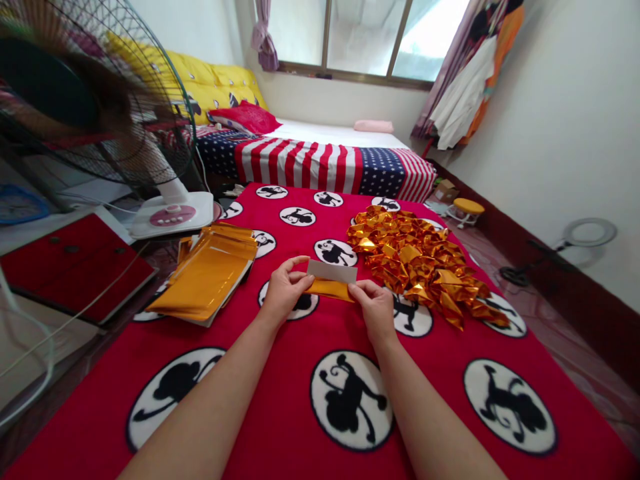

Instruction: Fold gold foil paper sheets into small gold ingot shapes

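Between my two hands is a sheet of gold foil paper (330, 288), partly folded, with a pale grey back side standing up along its far edge. My left hand (289, 288) pinches its left end between thumb and fingers. At the right end, my right hand (373, 303) grips it the same way. A stack of flat gold foil sheets (207, 270) lies to the left of my left hand. Beyond my right hand spreads a heap of folded gold foil pieces (415, 257), shiny and piled on each other.
A red cloth (280, 413) with black figures in white circles covers the surface under my hands. To the left stands a fan (173, 213), its blades blurred. Behind is a bed (320, 163) with a striped and starred cover. A yellow stool (467, 207) sits at the right.
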Motion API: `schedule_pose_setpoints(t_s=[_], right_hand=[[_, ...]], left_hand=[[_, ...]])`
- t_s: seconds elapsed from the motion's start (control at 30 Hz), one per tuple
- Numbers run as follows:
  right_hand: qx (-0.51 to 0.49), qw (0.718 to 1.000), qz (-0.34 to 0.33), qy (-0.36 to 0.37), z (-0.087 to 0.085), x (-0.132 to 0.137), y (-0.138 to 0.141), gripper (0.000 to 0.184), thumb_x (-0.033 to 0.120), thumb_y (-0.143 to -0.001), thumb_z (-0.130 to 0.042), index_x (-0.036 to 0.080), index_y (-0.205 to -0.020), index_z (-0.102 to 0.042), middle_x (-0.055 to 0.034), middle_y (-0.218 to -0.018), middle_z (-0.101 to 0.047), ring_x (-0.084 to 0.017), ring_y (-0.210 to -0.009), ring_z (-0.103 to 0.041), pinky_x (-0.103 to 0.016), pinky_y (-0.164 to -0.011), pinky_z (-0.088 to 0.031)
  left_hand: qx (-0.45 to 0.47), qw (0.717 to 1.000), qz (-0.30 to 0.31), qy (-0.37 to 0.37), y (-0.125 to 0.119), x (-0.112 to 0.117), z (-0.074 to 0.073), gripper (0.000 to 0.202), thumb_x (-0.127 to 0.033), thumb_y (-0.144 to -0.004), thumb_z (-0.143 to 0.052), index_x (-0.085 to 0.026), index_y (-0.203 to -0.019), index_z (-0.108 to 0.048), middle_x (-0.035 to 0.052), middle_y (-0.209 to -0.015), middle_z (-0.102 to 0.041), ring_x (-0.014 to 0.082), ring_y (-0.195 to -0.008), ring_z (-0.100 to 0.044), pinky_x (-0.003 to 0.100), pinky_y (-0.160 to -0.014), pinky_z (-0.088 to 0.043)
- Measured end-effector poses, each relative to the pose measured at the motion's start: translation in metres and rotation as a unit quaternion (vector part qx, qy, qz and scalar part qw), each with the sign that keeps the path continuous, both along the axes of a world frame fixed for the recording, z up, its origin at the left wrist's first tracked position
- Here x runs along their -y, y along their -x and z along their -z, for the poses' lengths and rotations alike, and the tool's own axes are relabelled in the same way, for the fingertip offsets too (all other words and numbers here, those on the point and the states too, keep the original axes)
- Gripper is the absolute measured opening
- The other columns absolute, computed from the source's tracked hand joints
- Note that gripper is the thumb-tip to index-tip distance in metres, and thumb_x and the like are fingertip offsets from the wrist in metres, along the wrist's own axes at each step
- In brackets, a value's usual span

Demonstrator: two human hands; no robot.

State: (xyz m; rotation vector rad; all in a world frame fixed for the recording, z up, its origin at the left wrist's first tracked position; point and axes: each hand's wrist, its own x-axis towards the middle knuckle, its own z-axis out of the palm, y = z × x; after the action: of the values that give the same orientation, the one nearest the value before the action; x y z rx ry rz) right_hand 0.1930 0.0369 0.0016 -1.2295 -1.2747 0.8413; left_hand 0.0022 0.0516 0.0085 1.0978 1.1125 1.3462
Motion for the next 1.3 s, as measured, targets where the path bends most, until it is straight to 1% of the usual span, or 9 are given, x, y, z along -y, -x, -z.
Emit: schedule_pose_setpoints(t_s=[0.1,0.2,0.27,0.33,0.5,0.63,0.73,0.97,1.3], right_hand=[[0.081,0.996,0.029,-0.04,0.001,0.0,0.0,0.02,0.026,-0.074,-0.065,0.018,-0.056,-0.065,-0.0034,-0.078,-0.063,-0.017,-0.074,-0.059,-0.028,-0.07,-0.043],[0.145,0.987,0.044,-0.053,0.002,0.0,0.0,0.018,0.023,-0.074,-0.064,0.019,-0.056,-0.066,-0.0038,-0.082,-0.063,-0.017,-0.075,-0.06,-0.029,-0.072,-0.044],[0.17,0.983,0.045,-0.053,0.002,0.0,0.0,0.018,0.022,-0.074,-0.063,0.02,-0.056,-0.066,-0.0037,-0.082,-0.064,-0.017,-0.075,-0.061,-0.029,-0.073,-0.045],[0.184,0.981,0.042,-0.052,0.003,0.0,-0.001,0.019,0.022,-0.075,-0.062,0.02,-0.056,-0.066,-0.0036,-0.082,-0.064,-0.017,-0.075,-0.061,-0.029,-0.073,-0.045],[0.168,0.984,0.043,-0.047,0.003,-0.001,-0.001,0.018,0.024,-0.075,-0.062,0.02,-0.058,-0.066,-0.0038,-0.082,-0.065,-0.017,-0.075,-0.062,-0.029,-0.072,-0.045],[0.14,0.989,0.039,-0.042,0.003,-0.001,-0.002,0.02,0.027,-0.076,-0.062,0.02,-0.058,-0.066,-0.0041,-0.08,-0.066,-0.018,-0.074,-0.062,-0.029,-0.07,-0.045],[0.135,0.99,0.035,-0.035,0.003,-0.002,-0.002,0.021,0.027,-0.076,-0.062,0.02,-0.056,-0.065,-0.0042,-0.08,-0.066,-0.018,-0.073,-0.062,-0.029,-0.069,-0.045],[0.146,0.988,0.03,-0.029,0.006,-0.003,-0.003,0.02,0.029,-0.074,-0.063,0.02,-0.056,-0.064,-0.004,-0.081,-0.066,-0.018,-0.074,-0.063,-0.029,-0.069,-0.046],[0.156,0.987,0.027,-0.023,0.005,-0.002,-0.003,0.019,0.03,-0.075,-0.063,0.02,-0.059,-0.066,-0.0044,-0.08,-0.067,-0.018,-0.073,-0.062,-0.029,-0.069,-0.046]], left_hand=[[-0.086,0.996,-0.026,-0.006,0.0,0.0,0.004,0.052,-0.025,-0.068,-0.072,-0.014,-0.116,-0.058,0.0035,-0.073,-0.073,0.0176,-0.066,-0.07,0.023,-0.059,-0.053],[-0.184,0.981,-0.049,-0.028,-0.002,0.0,0.008,0.042,-0.02,-0.069,-0.068,-0.014,-0.11,-0.062,0.0041,-0.072,-0.072,0.0184,-0.066,-0.07,0.024,-0.061,-0.053],[-0.217,0.974,-0.057,-0.043,-0.003,0.0,0.011,0.039,-0.018,-0.069,-0.067,-0.015,-0.108,-0.063,0.0041,-0.072,-0.072,0.0186,-0.067,-0.07,0.025,-0.063,-0.054],[-0.227,0.971,-0.057,-0.047,-0.003,-0.001,0.012,0.039,-0.017,-0.069,-0.067,-0.015,-0.108,-0.063,0.0041,-0.073,-0.072,0.0187,-0.068,-0.07,0.025,-0.064,-0.054],[-0.173,0.984,-0.037,-0.022,-0.002,-0.002,0.01,0.039,-0.017,-0.07,-0.068,-0.016,-0.108,-0.062,0.0035,-0.073,-0.073,0.0191,-0.07,-0.071,0.026,-0.064,-0.056],[-0.103,0.994,-0.016,0.008,-0.003,-0.001,0.009,0.051,-0.016,-0.065,-0.074,-0.017,-0.114,-0.058,0.0013,-0.073,-0.072,0.0183,-0.066,-0.071,0.026,-0.06,-0.057],[-0.077,0.996,-0.014,0.031,-0.003,-0.001,0.006,0.058,-0.012,-0.061,-0.077,-0.016,-0.115,-0.056,0.0003,-0.072,-0.071,0.017,-0.065,-0.07,0.025,-0.059,-0.057],[-0.055,0.997,-0.01,0.047,-0.001,-0.001,0.003,0.059,-0.008,-0.06,-0.076,-0.016,-0.115,-0.056,-0.0014,-0.071,-0.07,0.0151,-0.065,-0.07,0.023,-0.061,-0.056],[-0.058,0.997,-0.005,0.048,0.0,-0.002,0.005,0.059,-0.01,-0.061,-0.075,-0.016,-0.116,-0.055,-0.0004,-0.073,-0.07,0.0157,-0.067,-0.07,0.025,-0.063,-0.056]])
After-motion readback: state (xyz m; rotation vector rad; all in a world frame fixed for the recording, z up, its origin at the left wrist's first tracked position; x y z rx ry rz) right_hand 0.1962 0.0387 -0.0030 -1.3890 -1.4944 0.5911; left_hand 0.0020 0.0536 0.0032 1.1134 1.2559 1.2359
